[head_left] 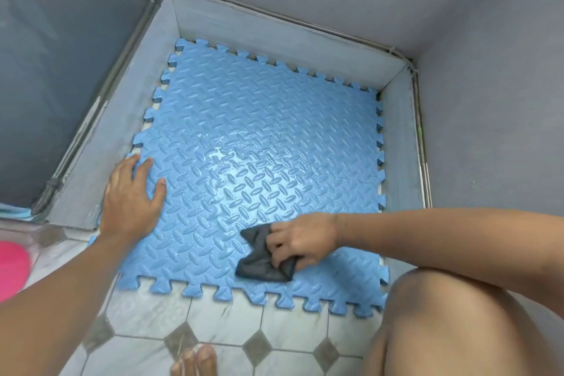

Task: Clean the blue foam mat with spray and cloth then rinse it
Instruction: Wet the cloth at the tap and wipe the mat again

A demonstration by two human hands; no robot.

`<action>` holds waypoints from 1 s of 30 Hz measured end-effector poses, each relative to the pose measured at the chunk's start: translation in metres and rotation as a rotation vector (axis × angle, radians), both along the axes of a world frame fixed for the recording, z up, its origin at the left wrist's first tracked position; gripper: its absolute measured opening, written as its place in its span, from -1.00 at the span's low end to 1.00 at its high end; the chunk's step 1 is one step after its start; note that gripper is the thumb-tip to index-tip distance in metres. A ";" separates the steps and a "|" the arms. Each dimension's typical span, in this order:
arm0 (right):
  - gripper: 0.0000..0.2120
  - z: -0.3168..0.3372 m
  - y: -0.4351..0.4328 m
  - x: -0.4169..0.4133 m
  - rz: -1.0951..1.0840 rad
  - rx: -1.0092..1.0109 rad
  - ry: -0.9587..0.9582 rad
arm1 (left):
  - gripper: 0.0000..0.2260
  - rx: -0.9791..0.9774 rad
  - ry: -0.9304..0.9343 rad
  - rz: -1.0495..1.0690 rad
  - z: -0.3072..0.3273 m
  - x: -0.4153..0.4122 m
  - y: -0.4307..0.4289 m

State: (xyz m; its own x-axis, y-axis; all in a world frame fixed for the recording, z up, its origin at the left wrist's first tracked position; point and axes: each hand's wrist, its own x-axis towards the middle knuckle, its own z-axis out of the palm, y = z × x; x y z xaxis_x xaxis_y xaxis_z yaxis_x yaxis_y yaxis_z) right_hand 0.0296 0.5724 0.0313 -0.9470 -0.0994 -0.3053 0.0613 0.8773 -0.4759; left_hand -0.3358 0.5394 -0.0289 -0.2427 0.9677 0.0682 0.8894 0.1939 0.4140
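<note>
Fingers (279, 249) of our right hand (300, 239) bunch a dark cloth (259, 262), lower centre; the wet patch (232, 156) lies up-frame. Left hand (131, 195) presses flat on the blue foam mat (305, 119).

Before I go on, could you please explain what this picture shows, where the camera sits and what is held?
There is no machine here: a person wears one camera on the head, looking down at their own two hands. The blue foam mat lies in a grey walled corner, its near edge over the tiled floor. The left hand rests flat on the mat's left side, fingers straight. The right hand grips a dark grey cloth against the mat near its front edge. A shiny wet patch shows mid-mat. The person's knee is at lower right, part of a pink object at the left edge.
</note>
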 end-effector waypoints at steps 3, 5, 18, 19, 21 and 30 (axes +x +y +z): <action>-0.74 0.003 0.045 0.031 -0.447 0.098 -0.034 | -0.57 0.002 -0.006 0.004 0.001 0.001 0.000; -0.73 0.002 0.075 0.063 -0.851 0.224 -0.091 | -0.57 0.005 -0.005 0.007 0.000 0.000 0.000; -0.71 0.028 0.041 0.058 -0.646 0.165 -0.213 | -0.47 0.013 -0.037 0.020 0.004 0.004 0.000; -0.70 0.025 0.031 0.040 -0.495 0.136 -0.162 | -0.47 0.015 -0.035 0.020 0.005 0.004 0.000; -0.70 0.015 0.017 0.005 -0.258 0.111 -0.084 | -0.46 0.014 -0.033 0.020 0.006 0.005 0.000; -0.71 0.002 0.066 0.017 -0.689 0.052 -0.003 | -0.47 0.001 -0.038 0.016 0.005 0.003 -0.001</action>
State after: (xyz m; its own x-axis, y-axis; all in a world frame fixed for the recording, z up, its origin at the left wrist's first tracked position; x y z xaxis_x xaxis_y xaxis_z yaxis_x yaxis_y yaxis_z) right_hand 0.0465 0.6387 0.0330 -0.7884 0.5393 -0.2959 0.6139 0.6599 -0.4331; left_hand -0.3323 0.5382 -0.0238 -0.2608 0.9635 0.0600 0.8698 0.2075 0.4476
